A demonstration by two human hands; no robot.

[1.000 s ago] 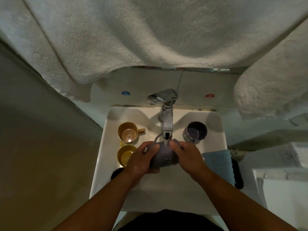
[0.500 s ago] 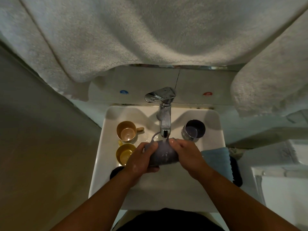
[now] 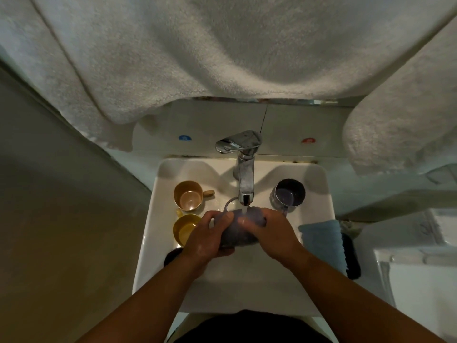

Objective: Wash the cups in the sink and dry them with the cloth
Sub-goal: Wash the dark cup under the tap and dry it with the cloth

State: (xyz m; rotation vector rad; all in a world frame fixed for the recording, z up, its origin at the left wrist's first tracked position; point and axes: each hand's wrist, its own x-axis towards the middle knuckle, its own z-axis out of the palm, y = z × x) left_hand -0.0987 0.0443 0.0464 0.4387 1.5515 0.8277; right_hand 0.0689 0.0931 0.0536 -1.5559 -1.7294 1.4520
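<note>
Grey-purple cup [image 3: 243, 229], lying on its side over the middle of the white sink [image 3: 148, 233], sits directly under the chrome tap [image 3: 243, 169], whose stream of water lands on its far end. Head view: your left hand [image 3: 207, 237] wraps its fingers round the cup's left side, and your right hand [image 3: 272, 235] curls over its right side, so both hands hold the same cup between them. A thin looped handle of the cup shows just beyond your left fingers. On the sink's left ledge a tan cup [image 3: 188, 195] stands upright at the far side, with a yellow cup [image 3: 184, 229] just near of it, partly hidden by your left hand. On the right ledge a dark metal cup [image 3: 289, 195] stands upright. A blue cloth [image 3: 321, 240] lies on the sink's right rim, near of the metal cup. Pale towels [image 3: 197, 50] hang across the far top of the scene.
</note>
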